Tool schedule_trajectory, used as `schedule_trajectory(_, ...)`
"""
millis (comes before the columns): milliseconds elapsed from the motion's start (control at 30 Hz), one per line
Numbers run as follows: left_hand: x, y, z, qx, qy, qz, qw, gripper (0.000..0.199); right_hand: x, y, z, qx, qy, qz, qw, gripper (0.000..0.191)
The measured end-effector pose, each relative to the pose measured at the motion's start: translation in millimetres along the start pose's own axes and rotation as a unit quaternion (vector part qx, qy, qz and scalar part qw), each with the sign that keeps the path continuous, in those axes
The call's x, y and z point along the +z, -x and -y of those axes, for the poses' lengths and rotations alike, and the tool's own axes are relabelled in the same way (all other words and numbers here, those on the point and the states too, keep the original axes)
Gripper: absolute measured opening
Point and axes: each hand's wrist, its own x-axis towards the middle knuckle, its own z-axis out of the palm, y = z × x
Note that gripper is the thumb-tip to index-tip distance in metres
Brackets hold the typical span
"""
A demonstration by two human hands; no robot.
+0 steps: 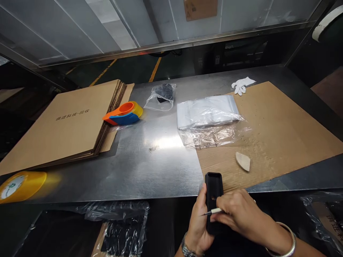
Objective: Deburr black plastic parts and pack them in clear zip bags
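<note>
A long black tray-like part (214,184) with a small hole in its recessed face is held upright by my left hand (197,223), whose fingers wrap its left side below the table edge. My right hand (238,210) pinches a thin pen-like tool (215,211) with a pale handle and a fine dark tip. The tool lies across the black part, its tip pointing left. A tan wedge-shaped piece (243,161) rests on the cardboard sheet (281,132) just beyond my hands.
Plastic-wrapped white sheets (209,110), a bag with black pieces (163,95) and a white glove (242,85) lie farther back. To the left are stacked cardboard (72,121), an orange-blue tape dispenser (124,114) and a yellow tape roll (23,186). Plastic-lined boxes (120,228) stand below the table edge.
</note>
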Motion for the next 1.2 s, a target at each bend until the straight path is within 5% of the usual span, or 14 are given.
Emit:
schedule_trajectory(267,-9.7,-0.4,10.4,-0.055,-0.149,-0.036,0.987,0.054,-19.6,-8.1,-18.8,0.045,-0.045,-0.053,0.997,0.021)
schedule_trajectory(333,-12.0,-1.0,11.6,-0.060,-0.156,-0.024,0.986,0.052,-24.2,-9.2,-22.6,0.037,-0.063,-0.051,0.996,0.031)
schedule_trajectory(867,-17.6,-4.0,17.9,-0.116,-0.184,-0.036,0.975,0.065,-29.1,-16.0,-41.8,-0.024,-0.169,-0.020,0.985,0.015)
schedule_trajectory(1200,-18.9,-5.0,14.9,-0.058,-0.157,-0.005,0.986,0.059,-15.1,-22.3,-50.0,0.102,-0.274,-0.144,0.945,0.032)
